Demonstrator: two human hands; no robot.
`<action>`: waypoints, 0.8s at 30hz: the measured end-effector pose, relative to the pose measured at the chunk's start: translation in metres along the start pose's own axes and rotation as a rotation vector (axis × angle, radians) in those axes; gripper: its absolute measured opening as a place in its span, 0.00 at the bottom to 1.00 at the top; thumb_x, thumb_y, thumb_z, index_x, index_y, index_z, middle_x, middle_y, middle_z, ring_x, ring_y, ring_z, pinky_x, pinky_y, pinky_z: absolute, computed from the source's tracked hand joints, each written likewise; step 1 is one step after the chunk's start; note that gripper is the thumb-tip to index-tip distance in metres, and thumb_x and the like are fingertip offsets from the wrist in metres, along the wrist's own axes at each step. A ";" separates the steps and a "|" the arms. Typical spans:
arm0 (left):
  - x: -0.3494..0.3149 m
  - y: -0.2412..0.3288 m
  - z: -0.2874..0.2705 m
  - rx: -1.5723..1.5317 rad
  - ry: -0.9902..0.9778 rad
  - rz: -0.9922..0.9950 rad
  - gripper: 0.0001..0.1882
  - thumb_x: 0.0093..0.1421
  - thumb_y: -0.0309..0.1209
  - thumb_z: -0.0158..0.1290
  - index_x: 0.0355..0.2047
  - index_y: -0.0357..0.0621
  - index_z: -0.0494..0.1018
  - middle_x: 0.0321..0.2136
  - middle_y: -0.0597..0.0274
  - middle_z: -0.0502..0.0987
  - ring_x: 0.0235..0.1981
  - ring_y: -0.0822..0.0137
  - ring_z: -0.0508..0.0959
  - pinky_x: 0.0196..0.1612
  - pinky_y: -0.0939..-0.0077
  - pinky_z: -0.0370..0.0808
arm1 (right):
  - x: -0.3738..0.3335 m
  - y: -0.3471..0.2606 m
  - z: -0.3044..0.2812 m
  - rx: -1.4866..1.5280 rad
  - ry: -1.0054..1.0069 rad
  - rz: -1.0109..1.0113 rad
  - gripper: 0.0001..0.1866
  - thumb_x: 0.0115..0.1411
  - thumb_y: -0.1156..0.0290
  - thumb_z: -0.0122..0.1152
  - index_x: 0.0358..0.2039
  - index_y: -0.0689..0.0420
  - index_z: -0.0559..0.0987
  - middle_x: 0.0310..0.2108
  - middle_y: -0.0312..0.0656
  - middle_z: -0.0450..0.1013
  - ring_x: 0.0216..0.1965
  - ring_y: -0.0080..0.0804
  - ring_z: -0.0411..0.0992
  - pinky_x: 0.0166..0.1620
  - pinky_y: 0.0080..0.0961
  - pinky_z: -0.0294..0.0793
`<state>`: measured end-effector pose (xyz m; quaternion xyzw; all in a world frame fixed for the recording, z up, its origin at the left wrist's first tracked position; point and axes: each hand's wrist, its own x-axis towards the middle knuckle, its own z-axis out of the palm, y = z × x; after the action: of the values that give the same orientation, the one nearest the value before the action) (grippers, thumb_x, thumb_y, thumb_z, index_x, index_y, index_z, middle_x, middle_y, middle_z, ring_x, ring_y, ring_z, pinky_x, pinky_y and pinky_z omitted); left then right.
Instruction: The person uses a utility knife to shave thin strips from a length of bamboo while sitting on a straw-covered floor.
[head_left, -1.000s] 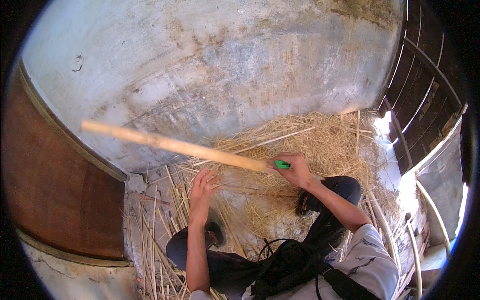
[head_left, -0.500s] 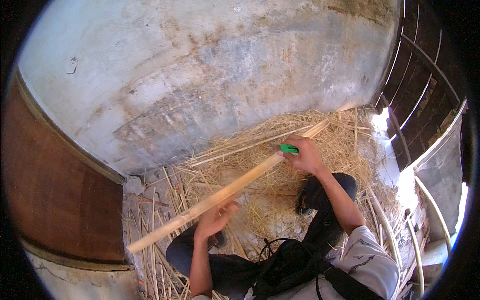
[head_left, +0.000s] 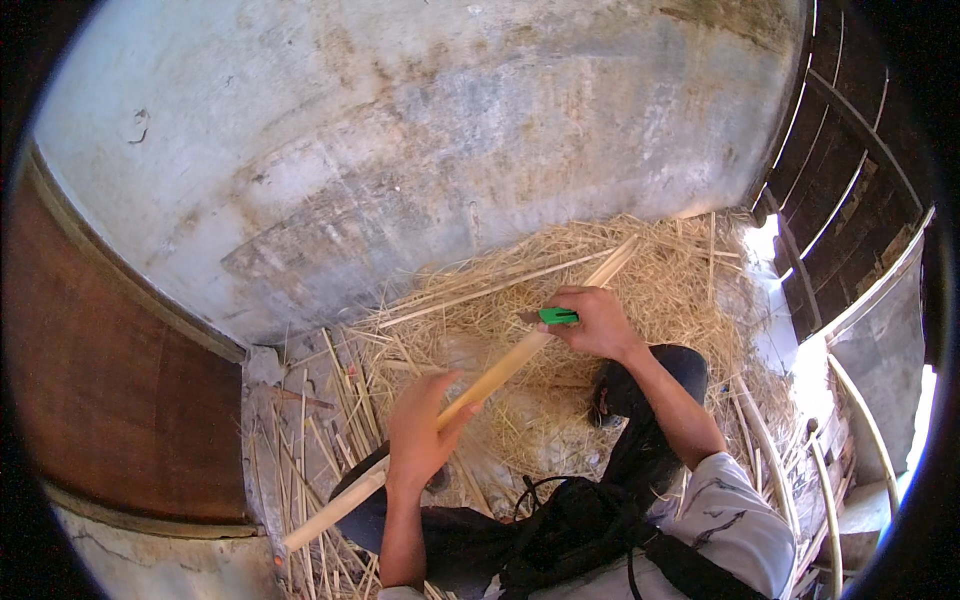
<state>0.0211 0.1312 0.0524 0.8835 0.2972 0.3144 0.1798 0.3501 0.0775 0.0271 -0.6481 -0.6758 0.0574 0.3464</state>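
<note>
Bamboo-like strip [head_left: 500,372] is held aslant above the floor [head_left: 262,400], between the person's 2 hands: upper end toward the floor's wall-side edge, lower end down toward the floor's left edge, past the left knee [head_left: 362,488]. Whether the strip touches the knee, cannot tell.

Right hand [head_left: 595,322]: pinches a green cutter [head_left: 560,315], dark blade pointing left, and is set against the strip's upper part. Blade-to-strip contact not clear. Left hand [head_left: 415,425]: blurred, fingers curled about the strip's lower half; how firmly they press, cannot tell.

Change vs 0.5 s ago: left hand has gone from loose underneath the strip to wrapping around it; lower end has shifted a little right and down; the cutter is slightly lower. Vs 1 s ago, the strip no longer points at the wall [head_left: 480,130]. Likely meaning for the work: strip now guided at 2 places, cutter close by its upper part.

Straw-like shavings [head_left: 690,285] cover the floor's wall-side edge; loose thin sticks [head_left: 290,470] lie along its left edge.
</note>
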 end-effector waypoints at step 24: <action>0.020 0.016 -0.046 0.476 -0.249 -0.004 0.05 0.67 0.35 0.61 0.38 0.49 0.83 0.35 0.56 0.84 0.43 0.52 0.81 0.64 0.44 0.63 | -0.028 -0.029 0.005 0.240 -0.280 -0.189 0.15 0.69 0.60 0.69 0.49 0.56 0.84 0.41 0.47 0.81 0.43 0.50 0.81 0.45 0.44 0.78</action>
<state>0.0098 0.1380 0.1030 0.9321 0.3402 0.1244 0.0026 0.3212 0.0497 0.0276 -0.5214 -0.7636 0.1943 0.3276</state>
